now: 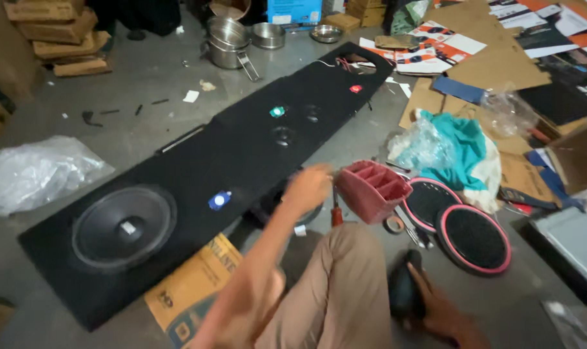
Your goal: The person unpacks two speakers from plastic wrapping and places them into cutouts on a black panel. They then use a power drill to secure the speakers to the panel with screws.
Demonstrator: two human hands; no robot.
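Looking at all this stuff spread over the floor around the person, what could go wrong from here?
The left hand reaches, blurred with motion, beside the tilted red basket; a knock might tip it over. The right hand grips a dark tool near the pink-rimmed round grilles, which it could scratch. The big speaker cone in the long black panel lies uncovered, so anything dropped might dent it.

Steel pots (229,42) stacked at the far end of the floor. Crumpled clear plastic (38,171) lying left; teal cloth (461,148) heaped right, beside flattened cardboard (500,61).
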